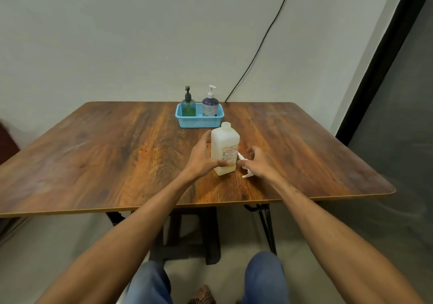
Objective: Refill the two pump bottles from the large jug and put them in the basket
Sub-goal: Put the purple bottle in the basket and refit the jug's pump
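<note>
The large white jug (225, 147) stands upright and uncapped in the middle of the wooden table (117, 144). My left hand (202, 158) wraps its left side and front, thumb across the lower label. Just right of the jug, my right hand (256, 161) rests over a small white pump piece (243, 165) lying on the table; its fingers curl around it. A blue basket (199, 120) stands behind the jug near the far edge. In it stand a green pump bottle (188, 105) with a dark pump and a purple-and-white pump bottle (210, 104) with a white pump.
A black cable (257, 48) runs down the wall to the table's far edge behind the basket. A dark frame and screen (386, 69) stand to the right. My knees show below the table's near edge.
</note>
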Motion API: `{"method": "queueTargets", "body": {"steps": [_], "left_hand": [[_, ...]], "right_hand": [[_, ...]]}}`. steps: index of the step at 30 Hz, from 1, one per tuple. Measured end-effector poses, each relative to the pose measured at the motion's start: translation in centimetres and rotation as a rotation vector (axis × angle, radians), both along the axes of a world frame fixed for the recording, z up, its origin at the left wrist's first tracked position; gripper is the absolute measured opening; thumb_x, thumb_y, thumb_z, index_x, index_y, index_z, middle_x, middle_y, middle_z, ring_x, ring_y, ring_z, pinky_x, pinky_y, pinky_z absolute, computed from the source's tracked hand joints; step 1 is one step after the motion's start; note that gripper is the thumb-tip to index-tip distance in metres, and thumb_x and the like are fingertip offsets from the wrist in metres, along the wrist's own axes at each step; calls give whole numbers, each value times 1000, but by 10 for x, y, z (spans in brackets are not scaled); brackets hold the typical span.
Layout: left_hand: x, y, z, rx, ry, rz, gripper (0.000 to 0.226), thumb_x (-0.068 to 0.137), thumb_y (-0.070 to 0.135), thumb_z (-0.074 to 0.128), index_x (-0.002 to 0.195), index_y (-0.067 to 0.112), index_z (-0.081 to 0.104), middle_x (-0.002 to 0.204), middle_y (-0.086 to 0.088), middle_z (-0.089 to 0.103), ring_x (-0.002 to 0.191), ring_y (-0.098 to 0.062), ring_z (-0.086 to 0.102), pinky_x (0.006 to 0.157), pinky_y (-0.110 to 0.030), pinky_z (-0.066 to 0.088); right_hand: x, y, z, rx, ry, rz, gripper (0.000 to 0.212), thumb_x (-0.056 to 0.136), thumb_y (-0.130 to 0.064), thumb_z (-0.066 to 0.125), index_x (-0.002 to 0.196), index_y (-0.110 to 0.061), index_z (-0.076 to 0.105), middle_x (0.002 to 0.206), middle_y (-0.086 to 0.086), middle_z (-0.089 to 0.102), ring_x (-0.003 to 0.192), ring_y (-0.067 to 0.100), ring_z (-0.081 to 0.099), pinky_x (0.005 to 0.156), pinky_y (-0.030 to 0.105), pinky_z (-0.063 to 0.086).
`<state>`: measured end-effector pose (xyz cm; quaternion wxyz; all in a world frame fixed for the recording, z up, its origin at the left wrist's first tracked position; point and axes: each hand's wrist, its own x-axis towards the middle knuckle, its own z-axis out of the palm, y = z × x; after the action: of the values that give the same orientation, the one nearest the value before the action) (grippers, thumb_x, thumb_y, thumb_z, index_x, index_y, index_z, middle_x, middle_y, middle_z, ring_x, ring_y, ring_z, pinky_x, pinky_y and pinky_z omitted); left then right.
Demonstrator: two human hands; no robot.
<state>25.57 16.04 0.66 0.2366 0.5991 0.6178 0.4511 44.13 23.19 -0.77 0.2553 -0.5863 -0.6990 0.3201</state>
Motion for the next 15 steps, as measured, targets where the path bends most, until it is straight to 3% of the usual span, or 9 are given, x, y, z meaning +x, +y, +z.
{"method": "queueTargets", "body": {"steps": [2,4,7,9,12,15], "left_hand": [[6,3,-9,45,-22,0,101,67,28,93,148,28,33,136,14,50,119,-4,48,90,-12,41],[8,7,-15,72,-39,34,100,67,30,93,148,27,33,138,10,52,119,-5,50,81,-7,40],[8,13,-18,98,-45,92,94,69,28,92,146,22,38,139,0,57,116,-8,54,90,-23,50],[6,15,-18,111,-43,112,89,69,27,92,143,19,42,137,-2,60,114,-9,55,94,-35,53],[1,16,-15,134,-45,116,86,69,24,92,141,19,45,135,-3,61,114,-12,58,95,-36,53],[-5,16,-10,156,-33,125,85,69,18,92,141,17,46,137,-5,60,121,-20,59,100,-40,53]], "right_hand": [[-2,-1,-15,49,-51,-26,53,82,-30,81,124,-13,54,125,9,59,111,24,58,95,44,53],[-5,-1,-26,147,-118,-58,49,80,-26,83,119,-13,57,122,9,62,111,27,58,95,47,53],[-5,-2,-29,238,-118,-101,29,81,-14,81,100,-19,59,104,4,67,95,23,64,76,41,57],[-1,-3,-24,253,-44,-124,28,81,-10,79,89,-24,56,87,-5,62,79,16,63,59,31,51],[8,-7,-7,282,96,-146,21,80,-9,77,88,-19,61,86,-2,63,78,17,62,62,38,54],[18,-11,26,311,255,-105,16,80,-4,78,91,-8,67,90,4,65,82,20,61,64,34,54]]}}
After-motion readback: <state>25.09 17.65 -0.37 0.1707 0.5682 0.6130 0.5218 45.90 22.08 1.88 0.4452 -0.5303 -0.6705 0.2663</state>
